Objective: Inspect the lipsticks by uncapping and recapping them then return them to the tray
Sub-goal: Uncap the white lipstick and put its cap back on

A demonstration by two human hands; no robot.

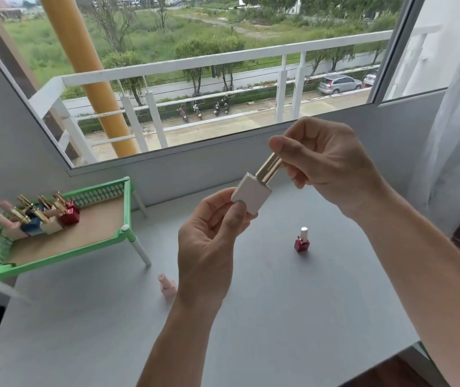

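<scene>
Several lipsticks (34, 226) upright, clustered in green tray (100, 192)

The held lipstick (251, 195) has a matt, pale square base and a glossy gold tube that looks like polished metal. The red lipstick (302, 244) has a glossy base. The pink lipstick (168, 288) looks like matt plastic. The tray (97, 194) is green plastic with perforated walls and a dull tan floor like card. The table (279, 317) is smooth, matt grey. The curtain (452, 135) is sheer white cloth.
</scene>
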